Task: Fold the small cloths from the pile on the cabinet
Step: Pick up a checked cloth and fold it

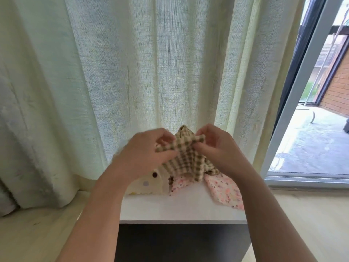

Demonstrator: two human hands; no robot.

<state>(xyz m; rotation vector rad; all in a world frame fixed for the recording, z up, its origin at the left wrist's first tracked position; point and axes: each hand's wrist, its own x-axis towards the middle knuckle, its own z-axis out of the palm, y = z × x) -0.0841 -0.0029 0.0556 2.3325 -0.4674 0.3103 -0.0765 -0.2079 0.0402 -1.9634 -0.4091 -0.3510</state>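
A brown-and-cream checked cloth (184, 159) hangs crumpled in the air above the white cabinet top (181, 210). My left hand (145, 150) pinches its upper left edge. My right hand (217, 146) pinches the upper right edge close by. Under the checked cloth lies the pile: a cream cloth with coloured dots (151, 183) on the left, a pink flowered cloth (179, 183) in the middle, and another pink flowered cloth (224, 190) spread to the right, reaching the cabinet's right edge.
A pale sheer curtain (132, 72) hangs right behind the cabinet. A glass sliding door (306, 91) stands to the right, with a patio outside. Light wood floor (37, 233) lies on both sides of the cabinet, whose front is dark.
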